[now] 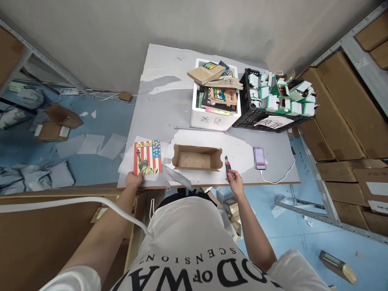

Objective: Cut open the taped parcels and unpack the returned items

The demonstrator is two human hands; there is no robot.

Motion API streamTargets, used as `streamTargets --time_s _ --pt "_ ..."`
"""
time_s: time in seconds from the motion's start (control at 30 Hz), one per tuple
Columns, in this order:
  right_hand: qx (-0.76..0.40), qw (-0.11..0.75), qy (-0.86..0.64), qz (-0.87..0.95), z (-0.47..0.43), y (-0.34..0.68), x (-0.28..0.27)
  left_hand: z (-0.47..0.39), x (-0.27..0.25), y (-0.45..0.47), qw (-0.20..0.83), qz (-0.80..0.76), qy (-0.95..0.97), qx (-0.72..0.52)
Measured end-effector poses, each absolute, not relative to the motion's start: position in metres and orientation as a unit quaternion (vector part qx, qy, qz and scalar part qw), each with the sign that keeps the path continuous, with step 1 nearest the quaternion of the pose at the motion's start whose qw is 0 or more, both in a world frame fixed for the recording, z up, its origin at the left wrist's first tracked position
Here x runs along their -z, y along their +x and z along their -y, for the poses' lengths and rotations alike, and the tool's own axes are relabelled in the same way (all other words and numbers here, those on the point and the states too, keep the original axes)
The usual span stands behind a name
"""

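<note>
In front of you, the table [163,117] carried everything. The black crate [250,111], packed with white-and-green cartons [273,101], stood far right, just beside the white box [198,123] heaped with stacked books [207,73]; both sat back, seemingly to leave the near side for handwork. The cardboard box [197,154] sat nearer you, open side up between your hands, probably so either could reach it. At the table's near left corner was the Liberty-cover book [148,155]; your left grip [133,180] pinched it near its lower left corner, likely to steady it without hiding the cover. The phone [259,157] lay to the right, its cable [281,180] looping outward, perhaps away from your hands. Your right grip [235,182] was closed on the utility knife [228,165], its far end pointing away from you, presumably for safety.
</note>
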State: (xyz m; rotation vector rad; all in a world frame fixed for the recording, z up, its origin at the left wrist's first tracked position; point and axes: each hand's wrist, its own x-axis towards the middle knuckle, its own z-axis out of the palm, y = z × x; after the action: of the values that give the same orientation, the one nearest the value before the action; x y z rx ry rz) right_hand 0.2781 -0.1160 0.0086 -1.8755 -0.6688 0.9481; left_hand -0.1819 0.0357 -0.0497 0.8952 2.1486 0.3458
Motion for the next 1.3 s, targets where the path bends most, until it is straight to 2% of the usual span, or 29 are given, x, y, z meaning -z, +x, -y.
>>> streamTargets --time_s 0.13,0.27,0.4,0.53,0.63,0.8,1.03,1.3 --pt "-0.376 0.379 -0.777 0.333 0.126 0.278 0.012 -0.033 0.044 -0.188 0.273 -0.863 0.425 0.009" --pt "-0.374 0.346 -0.783 0.358 0.115 0.275 0.025 -0.026 0.034 -0.161 0.195 -0.778 0.594 -0.066" --pt "-0.422 0.333 -0.758 0.370 0.089 0.263 0.036 -0.022 0.033 -0.103 0.330 -0.547 0.764 -0.090" --pt "-0.437 0.355 -0.738 0.372 0.071 0.245 0.039 -0.018 0.038 -0.057 0.417 -0.537 0.724 -0.112" --pt "-0.438 0.392 -0.721 0.368 0.071 0.237 0.032 -0.015 0.035 -0.048 0.463 -0.546 0.672 -0.190" --pt "-0.419 0.437 -0.700 0.379 0.080 0.245 0.009 -0.008 0.015 -0.047 0.493 -0.552 0.610 -0.283" --pt "-0.381 0.376 -0.750 0.389 0.079 0.250 0.004 -0.003 0.015 -0.036 0.485 -0.596 0.589 -0.251" --pt "-0.422 0.395 -0.739 0.347 0.081 0.251 0.025 -0.011 0.038 -0.037 0.538 -0.605 0.530 -0.252"
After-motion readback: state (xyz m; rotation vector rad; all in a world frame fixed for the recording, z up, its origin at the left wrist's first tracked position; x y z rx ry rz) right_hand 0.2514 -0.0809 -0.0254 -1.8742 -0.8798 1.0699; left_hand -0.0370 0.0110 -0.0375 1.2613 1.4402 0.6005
